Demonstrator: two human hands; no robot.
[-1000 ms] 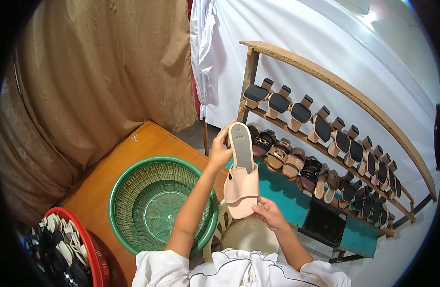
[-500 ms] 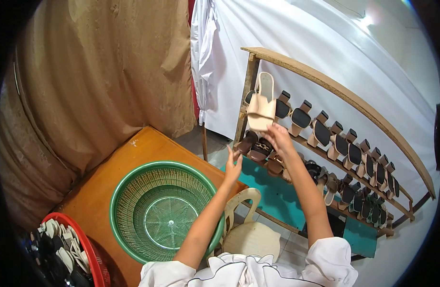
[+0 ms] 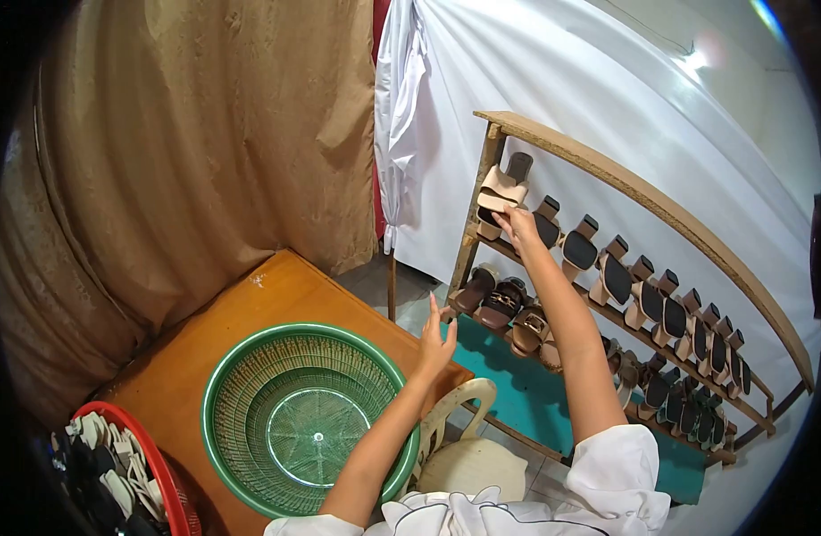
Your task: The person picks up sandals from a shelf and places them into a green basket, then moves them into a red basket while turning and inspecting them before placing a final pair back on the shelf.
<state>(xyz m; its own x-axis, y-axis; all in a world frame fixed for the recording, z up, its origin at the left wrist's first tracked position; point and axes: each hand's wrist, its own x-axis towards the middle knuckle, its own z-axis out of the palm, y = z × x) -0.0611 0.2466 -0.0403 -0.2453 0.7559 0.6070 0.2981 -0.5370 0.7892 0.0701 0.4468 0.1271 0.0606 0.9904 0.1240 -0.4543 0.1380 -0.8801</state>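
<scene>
My right hand (image 3: 520,228) grips a beige slide sandal (image 3: 502,190) by its front end, at the left end of the rack's upper shelf. A dark-soled shoe (image 3: 489,221) shows just below it, partly hidden. My left hand (image 3: 436,344) is raised above the table's edge with its fingers apart and nothing in them. Along the upper shelf leans a row of beige heeled sandals with black soles (image 3: 579,251). On the lower level stand several dark and brown sandals (image 3: 502,304).
A green plastic basket (image 3: 216,393) stands on the orange-brown table (image 3: 276,286). Beside it, a red basket (image 3: 151,438) holds many shoes. A cream chair (image 3: 473,469) is between table and wooden rack (image 3: 625,165). Brown and white curtains hang behind.
My right hand has carried the sandal up against the rack's upper left end and tilted it. My left hand stays open near the table's edge. The view has shifted slightly.
</scene>
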